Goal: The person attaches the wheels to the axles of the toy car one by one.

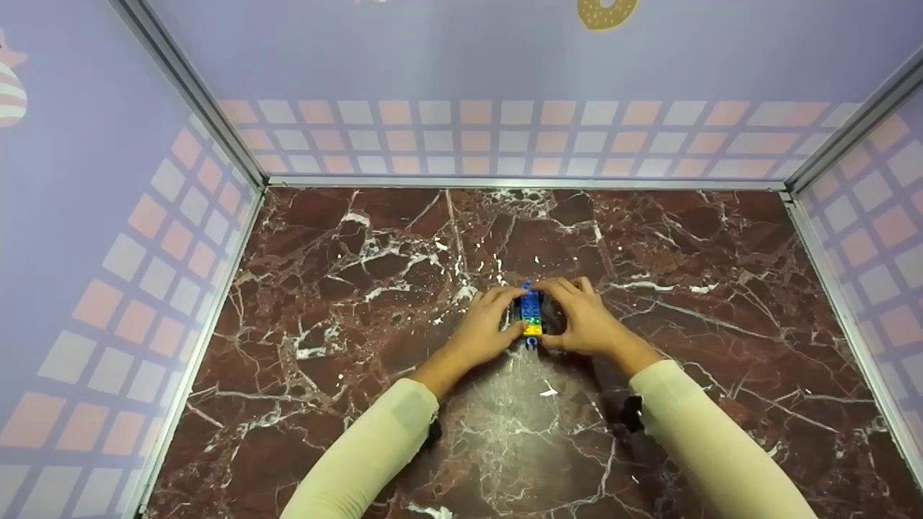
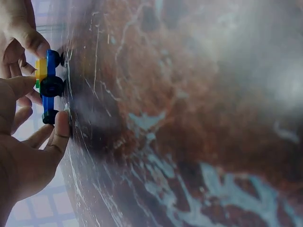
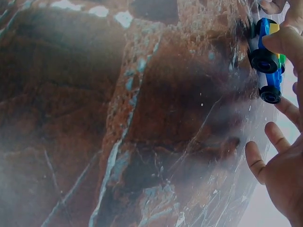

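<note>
A small toy car (image 1: 530, 306) built of plastic bricks stands on the dark red marbled surface, lengthwise between both hands. Its body is blue, with a yellow brick (image 2: 41, 69) and a green brick (image 1: 533, 321) on top, and black wheels (image 3: 265, 60) along the sides. My left hand (image 1: 482, 328) holds the car from the left, thumb by the yellow brick and fingertips towards the far end. From the right, my right hand (image 1: 591, 324) grips it with thumb near the close end and index finger at the far end; its other fingers spread off the car. Fingers partly hide the wheels.
The red-brown marbled tabletop (image 1: 346, 404) spreads around the hands, with white veins. Lilac panels with pink and white squares enclose it at the back (image 1: 476, 137), left (image 1: 137, 245) and right (image 1: 872, 209), with metal edging along their bottoms.
</note>
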`<state>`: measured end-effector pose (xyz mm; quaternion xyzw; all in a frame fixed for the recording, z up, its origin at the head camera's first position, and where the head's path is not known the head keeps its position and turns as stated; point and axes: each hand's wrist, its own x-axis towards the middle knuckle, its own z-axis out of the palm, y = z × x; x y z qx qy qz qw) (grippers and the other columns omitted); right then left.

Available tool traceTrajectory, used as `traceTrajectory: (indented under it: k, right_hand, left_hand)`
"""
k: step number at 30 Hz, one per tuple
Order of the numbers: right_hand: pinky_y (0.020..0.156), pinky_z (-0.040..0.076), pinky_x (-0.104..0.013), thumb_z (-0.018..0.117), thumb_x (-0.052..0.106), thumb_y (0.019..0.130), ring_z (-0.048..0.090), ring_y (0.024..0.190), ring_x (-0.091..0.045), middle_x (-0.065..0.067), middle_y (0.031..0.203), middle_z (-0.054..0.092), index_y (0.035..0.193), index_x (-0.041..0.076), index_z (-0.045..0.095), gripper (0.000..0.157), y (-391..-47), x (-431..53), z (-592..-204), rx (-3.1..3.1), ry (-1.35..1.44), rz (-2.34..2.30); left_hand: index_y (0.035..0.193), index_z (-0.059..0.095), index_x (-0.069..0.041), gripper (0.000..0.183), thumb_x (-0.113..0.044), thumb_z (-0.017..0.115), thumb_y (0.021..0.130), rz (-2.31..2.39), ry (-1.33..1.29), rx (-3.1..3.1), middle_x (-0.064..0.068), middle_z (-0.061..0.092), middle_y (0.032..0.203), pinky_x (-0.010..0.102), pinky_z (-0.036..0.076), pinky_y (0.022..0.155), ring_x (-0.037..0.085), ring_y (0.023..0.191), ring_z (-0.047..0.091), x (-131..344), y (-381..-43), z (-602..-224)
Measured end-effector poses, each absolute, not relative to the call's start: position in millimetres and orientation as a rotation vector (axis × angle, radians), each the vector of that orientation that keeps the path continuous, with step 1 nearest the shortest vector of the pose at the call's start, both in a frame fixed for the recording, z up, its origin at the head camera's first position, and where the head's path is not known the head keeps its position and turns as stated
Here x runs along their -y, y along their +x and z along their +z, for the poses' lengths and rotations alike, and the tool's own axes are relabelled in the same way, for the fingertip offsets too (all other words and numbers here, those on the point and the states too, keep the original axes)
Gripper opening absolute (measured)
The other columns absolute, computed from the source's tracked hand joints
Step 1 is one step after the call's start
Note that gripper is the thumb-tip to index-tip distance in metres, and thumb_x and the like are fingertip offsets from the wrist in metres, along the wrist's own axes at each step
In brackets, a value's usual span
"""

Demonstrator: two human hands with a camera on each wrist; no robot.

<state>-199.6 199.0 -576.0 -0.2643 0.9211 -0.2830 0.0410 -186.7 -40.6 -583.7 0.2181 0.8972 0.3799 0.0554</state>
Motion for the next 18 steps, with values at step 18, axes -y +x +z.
traceTrajectory:
  k: [18]
  right_hand:
    - [0.113,0.044,-0.086,0.079,0.042,0.093,0.043,0.152,-0.047,-0.015,0.177,0.042,0.173,0.017,0.036,0.095,-183.5,-200.0,-579.8,-2.852,-0.797,-0.686]
  left_hand:
    - [0.164,0.052,-0.014,0.062,-0.04,0.065,0.11,0.966,0.681,-2.808,0.011,0.051,0.17,0.053,0.054,0.12,0.032,0.137,0.053,51.9,-185.8,-587.5]
